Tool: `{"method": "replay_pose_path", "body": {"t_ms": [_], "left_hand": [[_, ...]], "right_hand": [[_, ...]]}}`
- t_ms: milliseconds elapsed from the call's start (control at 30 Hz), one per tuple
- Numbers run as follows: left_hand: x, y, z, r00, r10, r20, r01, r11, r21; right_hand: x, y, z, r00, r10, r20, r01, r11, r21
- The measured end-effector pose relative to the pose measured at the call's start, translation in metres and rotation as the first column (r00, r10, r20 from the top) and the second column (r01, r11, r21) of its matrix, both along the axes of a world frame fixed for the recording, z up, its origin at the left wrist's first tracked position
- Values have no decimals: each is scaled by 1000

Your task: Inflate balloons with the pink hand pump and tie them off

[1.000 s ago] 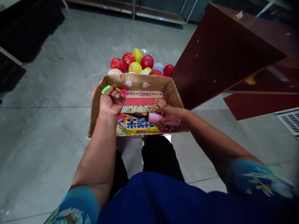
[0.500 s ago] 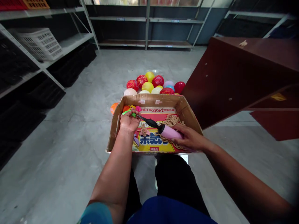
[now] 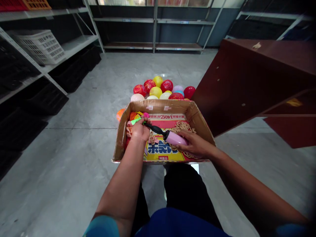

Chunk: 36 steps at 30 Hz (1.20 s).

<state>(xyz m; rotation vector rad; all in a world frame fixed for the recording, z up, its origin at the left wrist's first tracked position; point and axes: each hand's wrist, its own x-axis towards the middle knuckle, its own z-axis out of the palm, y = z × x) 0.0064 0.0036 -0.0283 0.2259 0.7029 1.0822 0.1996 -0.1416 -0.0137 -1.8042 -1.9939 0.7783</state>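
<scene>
My right hand (image 3: 194,143) is wrapped round the pink barrel of a balloon pump (image 3: 175,138), whose black nozzle end points left. My left hand (image 3: 142,130) is closed on a limp green balloon (image 3: 135,120) at the nozzle's tip. Whether the balloon's neck is fully over the tip is hidden by the fingers. Both hands are above an open cardboard box (image 3: 160,104). Inside it, uninflated coloured balloons (image 3: 133,115) lie along the left side, and a heap of tan, cord-like loops (image 3: 182,126) lies to the right.
Beyond the box, several inflated balloons (image 3: 156,92) rest on the grey floor. A dark red wooden piece of furniture (image 3: 222,82) stands close on the right. Metal shelves (image 3: 123,46) line the back, and a white basket (image 3: 43,46) sits on the left shelving.
My left hand has shifted slightly right, with the green balloon at the nozzle. The pump and my right hand have moved a little left.
</scene>
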Motion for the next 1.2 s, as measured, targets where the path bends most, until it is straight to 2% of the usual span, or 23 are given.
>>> {"method": "replay_pose_path", "body": {"t_ms": [167, 467, 600, 733, 800, 933, 1000, 1200], "left_hand": [[4, 0, -1, 996, 76, -51, -75, 997, 19], [11, -4, -2, 987, 126, -101, -125, 992, 22], [19, -9, -4, 981, 148, -127, -144, 989, 46], [27, -16, -5, 976, 177, -126, -177, 984, 14], [26, -17, -5, 986, 132, -104, -136, 990, -28], [15, -12, -4, 998, -49, 36, 54, 988, -146], [10, -10, -2, 991, -94, 94, 109, 979, -175], [7, -6, -2, 994, -85, 70, 97, 977, -190]], "right_hand": [[-2, 0, 0, 1000, -28, 1, 28, 999, -17], [-3, 2, -1, 999, -36, -10, 36, 999, 17], [-5, 4, 2, 999, -36, 10, 36, 999, 19], [-10, 6, 5, 998, -40, 52, 39, 999, 25], [-11, 7, 4, 997, -46, 63, 44, 999, 31], [-10, 5, 0, 999, -29, 35, 28, 999, 25], [-9, 4, 0, 999, -19, 27, 19, 1000, 18], [-6, 1, 3, 1000, 3, 25, -4, 1000, 27]]}}
